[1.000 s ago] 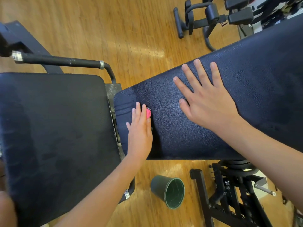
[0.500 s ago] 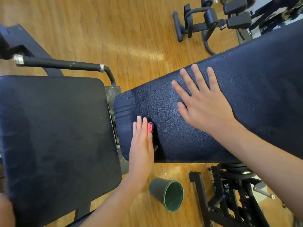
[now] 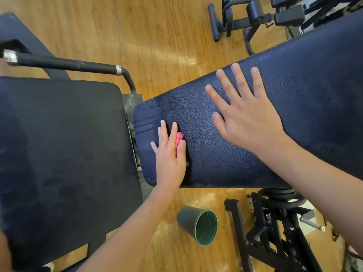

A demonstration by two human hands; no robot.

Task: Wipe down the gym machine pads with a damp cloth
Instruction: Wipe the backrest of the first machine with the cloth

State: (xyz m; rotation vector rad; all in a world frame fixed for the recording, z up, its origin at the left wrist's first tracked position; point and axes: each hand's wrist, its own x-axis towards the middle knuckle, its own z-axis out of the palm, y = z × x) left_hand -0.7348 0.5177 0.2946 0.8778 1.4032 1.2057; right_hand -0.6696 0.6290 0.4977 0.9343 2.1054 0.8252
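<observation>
- Pressing pink cloth (image 3: pixel 179 139) flat under my left hand (image 3: pixel 170 154) at the back pad's (image 3: pixel 304 118) lower end.
- My right hand (image 3: pixel 249 116) is lying spread, empty, higher up it.
- Most of it is looking unwiped, I judge.

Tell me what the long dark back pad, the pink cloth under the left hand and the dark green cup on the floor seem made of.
Long dark back pad: probably vinyl or leatherette; pebbled grain, faint sheen.
Pink cloth: soft fabric, bunched in folds; mostly hidden beneath the left hand, weave unreadable.
Dark green cup: likely plastic; smooth thin wall, pale rim edge.
</observation>
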